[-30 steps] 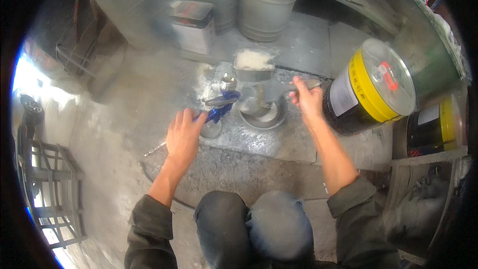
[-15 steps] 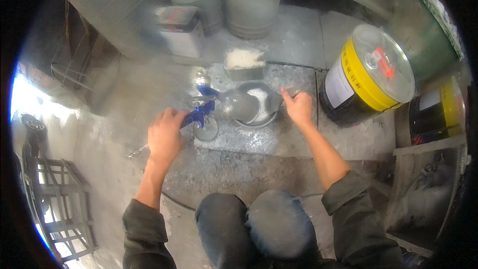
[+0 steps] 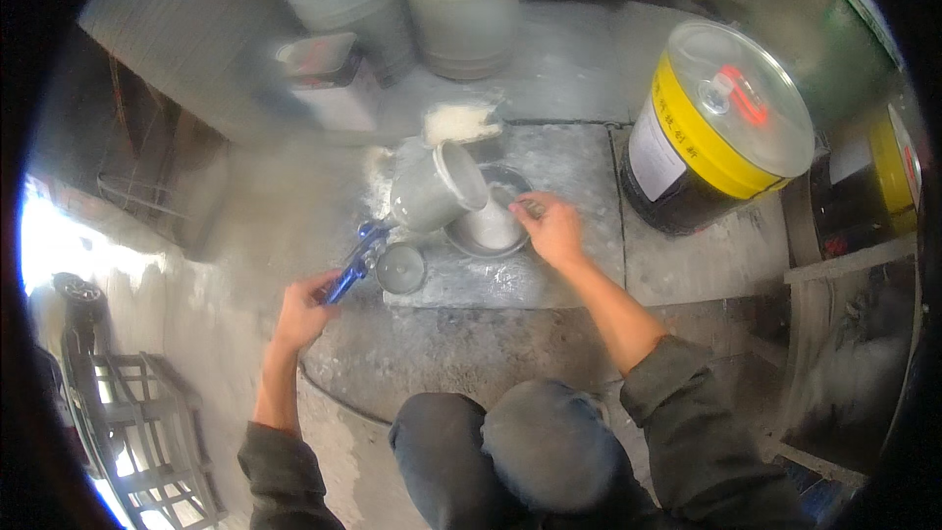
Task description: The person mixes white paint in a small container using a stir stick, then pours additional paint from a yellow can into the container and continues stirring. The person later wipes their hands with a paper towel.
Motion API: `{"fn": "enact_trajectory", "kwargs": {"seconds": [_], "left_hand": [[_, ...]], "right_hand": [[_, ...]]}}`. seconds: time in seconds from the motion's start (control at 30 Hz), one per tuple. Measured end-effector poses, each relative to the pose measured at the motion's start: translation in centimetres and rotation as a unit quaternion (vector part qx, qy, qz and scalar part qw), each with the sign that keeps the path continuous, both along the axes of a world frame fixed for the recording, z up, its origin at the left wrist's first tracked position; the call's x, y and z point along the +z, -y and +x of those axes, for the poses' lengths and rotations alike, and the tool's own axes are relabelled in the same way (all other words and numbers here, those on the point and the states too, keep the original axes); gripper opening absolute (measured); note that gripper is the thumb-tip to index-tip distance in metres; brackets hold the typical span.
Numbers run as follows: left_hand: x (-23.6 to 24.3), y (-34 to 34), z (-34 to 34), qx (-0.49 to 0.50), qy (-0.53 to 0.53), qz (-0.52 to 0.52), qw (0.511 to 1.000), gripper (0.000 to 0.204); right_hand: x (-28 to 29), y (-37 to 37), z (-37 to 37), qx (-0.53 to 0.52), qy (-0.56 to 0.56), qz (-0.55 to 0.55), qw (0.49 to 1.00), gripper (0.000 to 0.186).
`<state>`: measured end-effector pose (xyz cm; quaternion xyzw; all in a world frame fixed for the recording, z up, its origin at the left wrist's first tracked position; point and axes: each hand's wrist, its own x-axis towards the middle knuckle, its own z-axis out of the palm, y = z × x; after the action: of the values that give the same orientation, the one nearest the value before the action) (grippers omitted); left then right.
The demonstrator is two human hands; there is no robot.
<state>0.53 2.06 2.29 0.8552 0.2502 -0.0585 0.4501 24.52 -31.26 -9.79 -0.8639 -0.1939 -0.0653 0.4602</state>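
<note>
**Blue spray gun and cup tipped over a bowl on the floor**

So the left hand [image 3: 307, 309] has its fingers wrapped round the handle of a blue metal spray gun [image 3: 345, 278], low over the concrete floor [image 3: 471, 348]. Up at the gun's front end, a round grey cup [image 3: 424, 196] is tilted, its rim leaning toward a round dark-grey bowl [image 3: 491, 252]. The right hand [image 3: 555, 234] has its fingers pinched on what looks like a pale grey ladle-like tool [image 3: 491, 228], dipping into that bowl. A small round grey lid [image 3: 400, 268] lies just beside the gun.

Writing-wise: the big black bucket with a yellow band [image 3: 719, 132] has a row of dark characters round the yellow part, plus a white rectangular label [image 3: 655, 159] whose print is too small to make out. Another black-and-yellow bucket [image 3: 863, 186] sits farther right. The boxy white tin with a dark top [image 3: 334, 88] shows a reddish mark, but it's too blurry to read.
</note>
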Motion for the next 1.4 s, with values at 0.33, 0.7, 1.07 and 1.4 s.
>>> {"fn": "enact_trajectory", "kwargs": {"seconds": [0.33,0.7,1.07,1.4], "left_hand": [[-0.6,1.9,0.1,-0.004,-0.037,0.041,0.998,0.054],[1.1,3.4,2.0,-0.066,-0.018,0.159,0.985,0.052],[-1.3,4.2,2.3,0.090,0.130,-0.207,0.965,0.034],[-4.9,9.3,3.9,0.184,0.059,-0.199,0.961,0.023]], "right_hand": [[8.2,0.0,2.5,-0.124,-0.372,0.446,0.805,0.031],[8.4,1.8,3.5,0.004,-0.402,0.425,0.811,0.023],[3.3,1.1,1.8,0.016,-0.203,0.068,0.977,0.033],[1.1,-0.7,-0.5,0.061,-0.021,-0.054,0.996,0.032]]}}
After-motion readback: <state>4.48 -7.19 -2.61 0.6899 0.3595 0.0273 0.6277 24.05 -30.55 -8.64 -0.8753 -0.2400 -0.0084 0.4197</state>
